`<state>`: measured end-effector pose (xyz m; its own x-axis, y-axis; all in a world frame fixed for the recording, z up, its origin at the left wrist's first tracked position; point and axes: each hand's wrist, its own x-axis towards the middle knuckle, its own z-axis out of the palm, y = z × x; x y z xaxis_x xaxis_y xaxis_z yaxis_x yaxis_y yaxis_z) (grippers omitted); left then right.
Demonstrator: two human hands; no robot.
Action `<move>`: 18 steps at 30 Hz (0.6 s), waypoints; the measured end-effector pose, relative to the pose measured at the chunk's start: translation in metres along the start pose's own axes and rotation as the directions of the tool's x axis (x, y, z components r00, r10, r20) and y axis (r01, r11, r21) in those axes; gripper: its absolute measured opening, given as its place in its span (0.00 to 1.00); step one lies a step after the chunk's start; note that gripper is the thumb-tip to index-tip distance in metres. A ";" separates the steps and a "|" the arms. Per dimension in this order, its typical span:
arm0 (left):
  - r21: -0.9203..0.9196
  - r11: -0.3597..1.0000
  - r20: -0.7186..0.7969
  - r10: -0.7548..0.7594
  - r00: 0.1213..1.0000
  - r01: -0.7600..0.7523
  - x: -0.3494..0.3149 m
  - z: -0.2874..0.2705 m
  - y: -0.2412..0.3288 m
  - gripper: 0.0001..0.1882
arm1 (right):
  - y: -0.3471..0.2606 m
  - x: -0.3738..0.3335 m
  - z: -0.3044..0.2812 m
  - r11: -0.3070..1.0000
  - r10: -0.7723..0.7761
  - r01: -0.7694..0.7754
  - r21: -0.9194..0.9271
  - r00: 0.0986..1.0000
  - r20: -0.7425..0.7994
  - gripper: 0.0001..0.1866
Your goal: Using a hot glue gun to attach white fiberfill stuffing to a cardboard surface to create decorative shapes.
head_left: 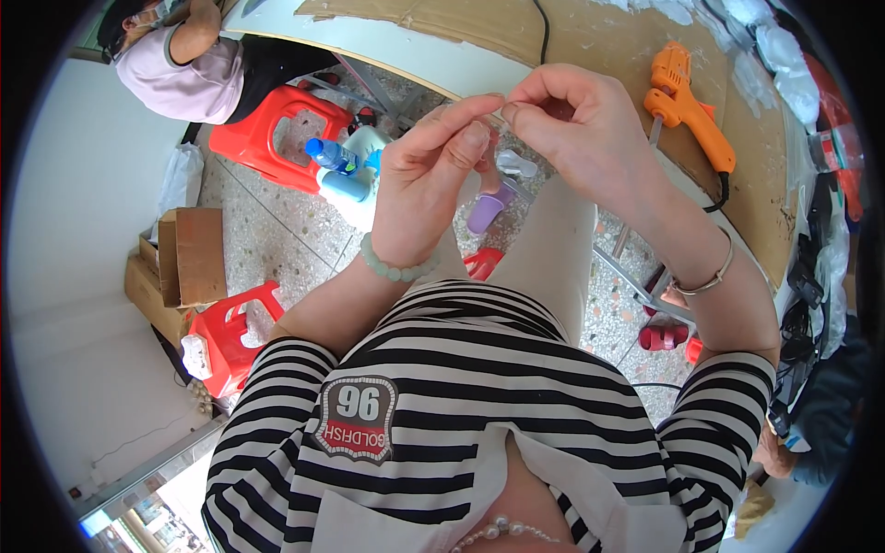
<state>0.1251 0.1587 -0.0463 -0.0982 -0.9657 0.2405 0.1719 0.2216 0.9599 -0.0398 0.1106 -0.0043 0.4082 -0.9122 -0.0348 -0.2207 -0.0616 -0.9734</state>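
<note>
My left hand (429, 170), with a pale green bead bracelet (392, 270) at its wrist, is raised near the table's edge. Its index finger and thumb are brought together, the index tip reaching toward my other hand. Close against it, my right hand (590, 129) is closed in a pinch, a metal bangle (714, 276) on that forearm. The fingertips of both hands almost meet. Whatever they hold, if anything, is too small or hidden to make out. Right of my right hand, an orange glue gun (687, 111) lies on the cardboard-covered table (590, 41).
A black cable (544, 32) crosses the cardboard. Clear plastic bags (784, 69) crowd the table's right side. Red stools (277, 138), a blue-capped bottle (332, 157) and cardboard boxes (189, 253) stand at left. Another person (180, 74) sits at the far left; someone's arm shows at lower right.
</note>
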 end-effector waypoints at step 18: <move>-0.061 0.997 -0.070 0.037 0.997 -0.041 0.004 -0.003 -0.006 0.18 | 0.007 -0.004 0.009 0.828 -0.464 0.465 -0.312 0.882 0.084 0.04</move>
<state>0.1265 0.1532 -0.0519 -0.0232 -0.9640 0.2650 0.2349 0.2524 0.9387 -0.0352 0.1169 -0.0126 0.5365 -0.7420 0.4020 -0.2695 -0.6020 -0.7516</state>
